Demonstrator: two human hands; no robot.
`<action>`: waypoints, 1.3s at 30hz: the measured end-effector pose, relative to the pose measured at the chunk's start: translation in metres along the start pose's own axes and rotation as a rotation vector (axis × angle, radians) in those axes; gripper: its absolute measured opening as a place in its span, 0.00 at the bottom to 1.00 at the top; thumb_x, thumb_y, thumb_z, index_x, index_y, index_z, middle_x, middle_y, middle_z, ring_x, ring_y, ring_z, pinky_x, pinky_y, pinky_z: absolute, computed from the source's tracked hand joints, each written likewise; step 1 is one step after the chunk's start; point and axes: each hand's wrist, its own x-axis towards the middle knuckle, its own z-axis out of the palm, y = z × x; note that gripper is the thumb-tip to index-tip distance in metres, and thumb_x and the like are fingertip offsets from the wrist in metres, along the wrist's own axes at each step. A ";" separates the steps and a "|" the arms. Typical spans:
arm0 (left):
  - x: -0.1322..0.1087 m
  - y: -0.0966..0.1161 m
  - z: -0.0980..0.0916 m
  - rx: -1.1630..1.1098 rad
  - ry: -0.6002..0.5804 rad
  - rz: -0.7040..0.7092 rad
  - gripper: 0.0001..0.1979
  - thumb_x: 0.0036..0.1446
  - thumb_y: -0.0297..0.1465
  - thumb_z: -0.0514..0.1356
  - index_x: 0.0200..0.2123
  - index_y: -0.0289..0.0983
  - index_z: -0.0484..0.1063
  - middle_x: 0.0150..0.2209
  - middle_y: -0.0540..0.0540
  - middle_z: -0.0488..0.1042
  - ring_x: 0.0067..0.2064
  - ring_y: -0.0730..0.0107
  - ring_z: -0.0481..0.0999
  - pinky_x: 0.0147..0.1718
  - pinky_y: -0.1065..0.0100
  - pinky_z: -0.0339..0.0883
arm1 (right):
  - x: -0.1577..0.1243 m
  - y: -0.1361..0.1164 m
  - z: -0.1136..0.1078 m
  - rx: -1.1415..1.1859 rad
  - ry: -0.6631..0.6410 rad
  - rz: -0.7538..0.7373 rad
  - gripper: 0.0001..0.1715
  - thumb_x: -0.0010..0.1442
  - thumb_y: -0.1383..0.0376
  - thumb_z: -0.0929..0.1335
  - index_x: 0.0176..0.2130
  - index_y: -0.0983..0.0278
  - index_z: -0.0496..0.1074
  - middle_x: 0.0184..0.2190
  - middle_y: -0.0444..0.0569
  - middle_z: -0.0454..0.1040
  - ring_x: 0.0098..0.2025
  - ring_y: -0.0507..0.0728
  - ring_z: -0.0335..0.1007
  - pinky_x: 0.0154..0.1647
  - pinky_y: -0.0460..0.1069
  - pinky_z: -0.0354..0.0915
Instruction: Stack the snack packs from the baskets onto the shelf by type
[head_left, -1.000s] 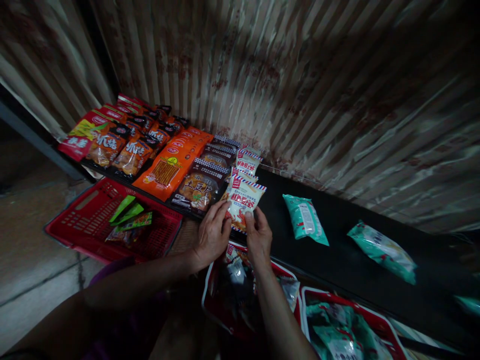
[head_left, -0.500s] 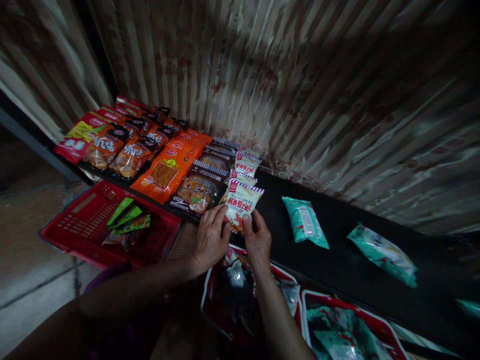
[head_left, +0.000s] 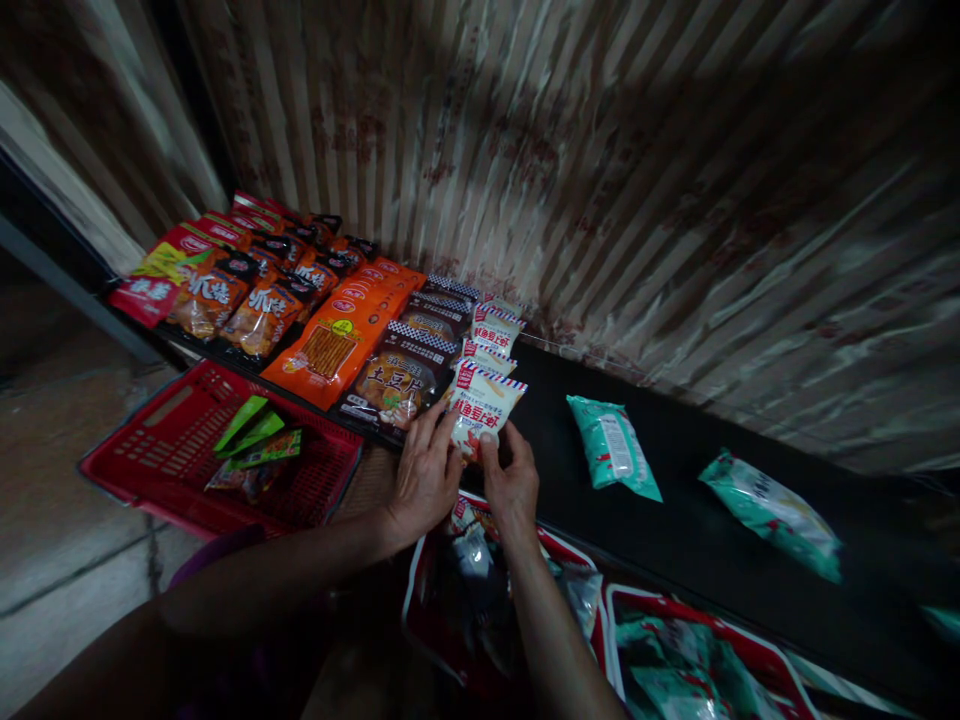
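A white snack packet (head_left: pixel 484 405) with red lettering and a striped top edge lies at the front of a short row of like packets (head_left: pixel 496 328) on the black shelf. My right hand (head_left: pixel 511 480) grips its lower right part, thumb on the front. At the lower left edge, my left hand (head_left: pixel 426 475) has its fingers closed against the same packet; its fingertips are partly hidden. Brown potato-chip packets (head_left: pixel 401 375) lie directly left of it. Below my hands is a red basket (head_left: pixel 595 640) with more packets inside, partly covered by my right forearm.
Orange packets (head_left: pixel 337 335) and red-and-black packets (head_left: pixel 262 305) line the shelf's left end. Two teal packets (head_left: pixel 615 445) lie apart on the black shelf (head_left: pixel 555 480). A red basket (head_left: pixel 150 460) with green packets is at left; another (head_left: pixel 780 655) holds teal packets. Corrugated sheeting (head_left: pixel 525 150) stands behind.
My right hand has shifted very slightly down and left on the white packet. The view has moved a little; otherwise the arrangement is the same.
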 end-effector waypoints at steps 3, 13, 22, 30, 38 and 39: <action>0.002 0.000 -0.002 0.040 -0.027 0.019 0.27 0.58 0.24 0.50 0.62 0.36 0.53 0.63 0.37 0.56 0.64 0.56 0.54 0.61 0.47 0.50 | 0.000 -0.001 0.000 0.025 0.017 0.019 0.30 0.53 0.51 0.67 0.52 0.62 0.69 0.45 0.54 0.72 0.47 0.61 0.66 0.51 0.56 0.61; 0.003 -0.007 0.011 0.012 -0.014 0.108 0.27 0.60 0.25 0.48 0.63 0.35 0.51 0.67 0.36 0.45 0.67 0.55 0.47 0.61 0.50 0.52 | 0.002 0.000 0.003 0.206 0.015 0.066 0.34 0.51 0.51 0.69 0.55 0.62 0.67 0.53 0.53 0.70 0.54 0.60 0.65 0.54 0.56 0.61; 0.007 -0.009 0.019 -0.047 -0.009 0.119 0.26 0.61 0.23 0.46 0.63 0.32 0.49 0.67 0.33 0.45 0.67 0.58 0.46 0.62 0.52 0.53 | 0.010 0.001 0.006 0.324 -0.059 0.129 0.37 0.53 0.51 0.67 0.59 0.60 0.61 0.54 0.50 0.70 0.54 0.59 0.67 0.52 0.54 0.64; 0.010 -0.009 0.022 -0.042 -0.008 0.084 0.28 0.59 0.21 0.47 0.63 0.33 0.49 0.67 0.36 0.43 0.67 0.60 0.47 0.62 0.55 0.54 | 0.019 -0.007 0.007 0.304 -0.093 0.178 0.39 0.55 0.48 0.65 0.61 0.59 0.58 0.57 0.49 0.68 0.56 0.60 0.65 0.56 0.55 0.61; 0.010 -0.012 0.026 -0.051 0.018 0.105 0.29 0.58 0.21 0.48 0.63 0.34 0.49 0.67 0.36 0.45 0.67 0.60 0.48 0.61 0.55 0.55 | 0.027 -0.011 0.003 0.389 -0.129 0.240 0.39 0.54 0.48 0.67 0.60 0.57 0.59 0.57 0.49 0.68 0.56 0.60 0.66 0.55 0.55 0.63; 0.010 -0.011 0.026 -0.046 0.017 0.103 0.29 0.58 0.21 0.48 0.63 0.33 0.49 0.67 0.36 0.45 0.67 0.60 0.48 0.61 0.55 0.55 | 0.028 -0.010 0.004 0.387 -0.127 0.244 0.39 0.53 0.48 0.67 0.60 0.57 0.60 0.56 0.49 0.68 0.55 0.60 0.67 0.55 0.55 0.64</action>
